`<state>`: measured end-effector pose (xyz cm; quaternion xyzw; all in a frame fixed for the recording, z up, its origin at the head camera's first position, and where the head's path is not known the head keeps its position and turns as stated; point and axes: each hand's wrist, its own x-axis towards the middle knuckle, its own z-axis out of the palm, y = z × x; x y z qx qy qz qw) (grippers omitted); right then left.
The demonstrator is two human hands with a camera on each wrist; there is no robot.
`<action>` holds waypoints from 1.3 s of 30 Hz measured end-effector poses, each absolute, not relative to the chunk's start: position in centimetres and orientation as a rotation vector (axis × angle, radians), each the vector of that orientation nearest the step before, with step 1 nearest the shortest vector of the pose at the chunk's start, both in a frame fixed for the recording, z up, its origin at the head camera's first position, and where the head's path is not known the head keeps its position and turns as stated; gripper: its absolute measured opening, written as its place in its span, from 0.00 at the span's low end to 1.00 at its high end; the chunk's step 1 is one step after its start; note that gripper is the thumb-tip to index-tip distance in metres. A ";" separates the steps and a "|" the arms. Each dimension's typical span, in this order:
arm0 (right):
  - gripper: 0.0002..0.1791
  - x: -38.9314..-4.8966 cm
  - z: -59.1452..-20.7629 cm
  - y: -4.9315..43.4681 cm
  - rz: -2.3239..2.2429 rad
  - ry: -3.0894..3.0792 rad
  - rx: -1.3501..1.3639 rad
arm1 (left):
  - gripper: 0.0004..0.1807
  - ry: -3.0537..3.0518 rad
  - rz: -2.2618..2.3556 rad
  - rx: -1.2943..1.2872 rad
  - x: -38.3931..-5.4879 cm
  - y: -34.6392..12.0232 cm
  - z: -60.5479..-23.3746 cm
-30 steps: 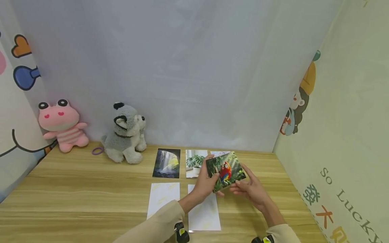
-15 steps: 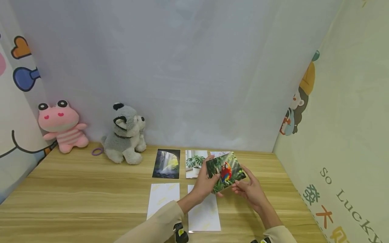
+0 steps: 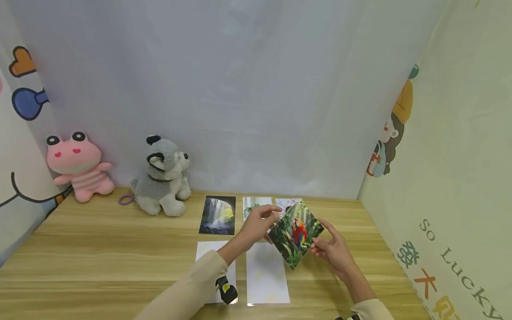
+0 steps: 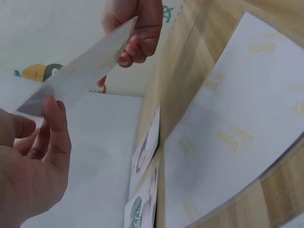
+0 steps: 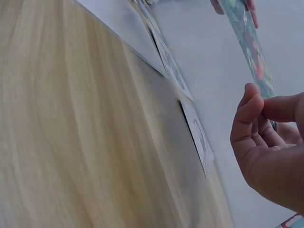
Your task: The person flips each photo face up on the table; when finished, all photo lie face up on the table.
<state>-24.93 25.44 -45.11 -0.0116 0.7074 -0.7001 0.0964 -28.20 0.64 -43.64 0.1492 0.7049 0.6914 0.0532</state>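
A photo card of a red parrot among green leaves is held tilted above the table. My right hand pinches its right edge between thumb and fingers, clearly seen in the right wrist view. At the card's left corner is my left hand, its fingers loosely bent; in the left wrist view a fingertip overlaps the card's pale back. The left thumb appears off the card's face. Below lie two white, face-down cards, one left and one right.
Along the back lie a waterfall photo, a plant photo partly behind the left hand, and a pale photo. A grey plush dog, a purple ring and a pink plush frog are at the left of the wooden table.
The parrot card has turned clockwise, its lower corner now pointing down. My left hand has shifted up and left along it, its thumb off the picture. The right hand keeps its pinch.
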 end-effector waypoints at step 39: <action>0.40 -25.3 -43.8 27.5 -1.798 2.488 -0.077 | 0.34 2.125 1.883 0.611 -26.2 1.6 -46.3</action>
